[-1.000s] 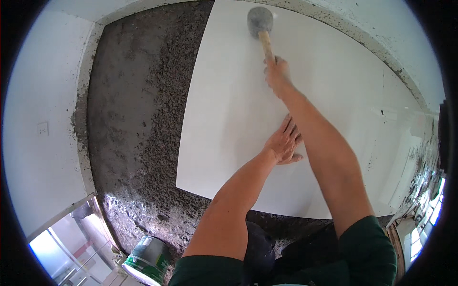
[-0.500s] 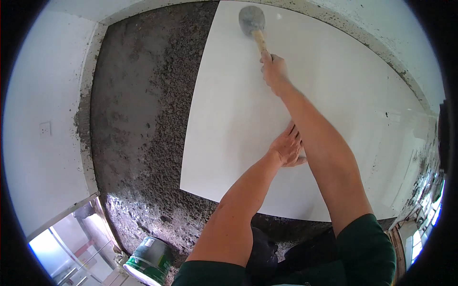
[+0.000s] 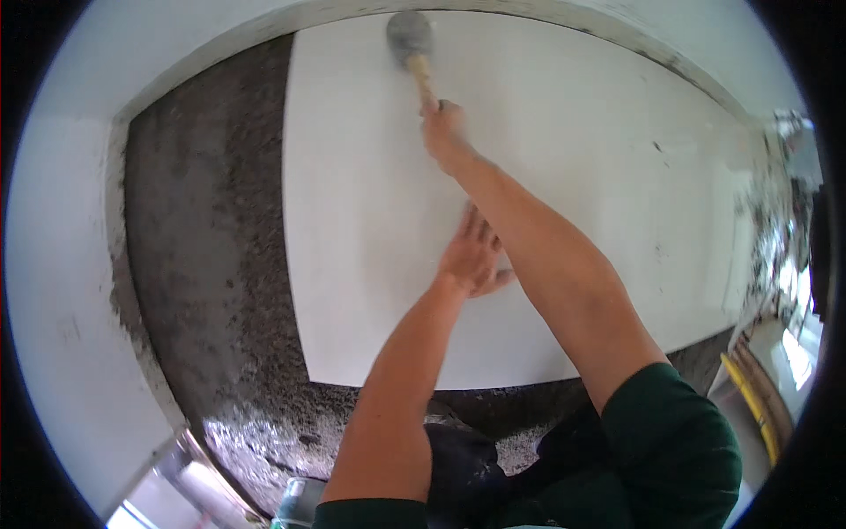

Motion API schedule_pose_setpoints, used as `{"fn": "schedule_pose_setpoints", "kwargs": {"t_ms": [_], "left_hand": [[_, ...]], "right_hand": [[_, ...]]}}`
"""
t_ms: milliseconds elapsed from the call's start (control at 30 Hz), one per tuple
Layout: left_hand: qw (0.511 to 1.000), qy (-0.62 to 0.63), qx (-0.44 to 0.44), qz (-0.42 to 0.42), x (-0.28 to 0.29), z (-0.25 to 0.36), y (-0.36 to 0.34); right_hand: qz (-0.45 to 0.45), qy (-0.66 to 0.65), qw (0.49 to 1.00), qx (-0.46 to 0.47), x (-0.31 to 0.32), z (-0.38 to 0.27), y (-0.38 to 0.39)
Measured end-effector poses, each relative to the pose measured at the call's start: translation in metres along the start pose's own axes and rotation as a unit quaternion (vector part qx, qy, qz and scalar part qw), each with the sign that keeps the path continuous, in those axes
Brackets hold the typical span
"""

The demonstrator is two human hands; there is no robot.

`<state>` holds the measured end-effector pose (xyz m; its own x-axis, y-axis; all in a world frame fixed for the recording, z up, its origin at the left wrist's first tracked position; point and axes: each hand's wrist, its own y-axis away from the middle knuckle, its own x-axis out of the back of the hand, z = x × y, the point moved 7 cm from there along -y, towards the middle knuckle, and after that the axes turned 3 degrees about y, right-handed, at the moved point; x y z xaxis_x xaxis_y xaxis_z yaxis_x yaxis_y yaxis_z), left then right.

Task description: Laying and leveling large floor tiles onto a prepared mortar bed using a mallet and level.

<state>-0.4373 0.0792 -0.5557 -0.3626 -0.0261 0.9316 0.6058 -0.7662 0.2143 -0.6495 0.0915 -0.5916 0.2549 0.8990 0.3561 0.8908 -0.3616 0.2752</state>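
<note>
A mortar bed (image 3: 198, 212) is lying left of the floor tile (image 3: 361, 247); a mallet (image 3: 413, 51) is overlapping its far-left part; a bucket (image 3: 301, 498) is sitting beyond its near-left corner.

Grey-headed mallet (image 3: 412, 48) over white slab (image 3: 374, 207)

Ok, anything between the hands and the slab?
Nothing visible blocks the left hand, resting on the slab. The right hand holds the mallet over it, with nothing visible between mallet and slab; contact is unclear.
</note>
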Motion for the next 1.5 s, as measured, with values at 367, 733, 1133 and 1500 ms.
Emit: {"fn": "schedule_pose_setpoints", "kwargs": {"t_ms": [367, 733, 1133, 1500], "left_hand": [[0.999, 0.028, 0.007, 0.022, -0.005, 0.005, -0.003], [0.999, -0.024, 0.002, 0.023, -0.006, 0.017, -0.017], [0.995, -0.06, -0.009, 0.084, -0.007, 0.029, -0.017], [0.999, -0.033, 0.02, 0.013, -0.081, 0.146, 0.147]], "right_hand": [[0.088, -0.03, 0.996, 0.011, 0.124, 0.007, 0.006], [0.108, -0.076, 0.991, 0.009, 0.262, 0.065, 0.016], [-0.062, -0.064, 0.98, -0.177, 0.345, 0.205, 0.265], [-0.058, 0.064, 0.984, -0.157, 0.397, 0.193, 0.387]]}}
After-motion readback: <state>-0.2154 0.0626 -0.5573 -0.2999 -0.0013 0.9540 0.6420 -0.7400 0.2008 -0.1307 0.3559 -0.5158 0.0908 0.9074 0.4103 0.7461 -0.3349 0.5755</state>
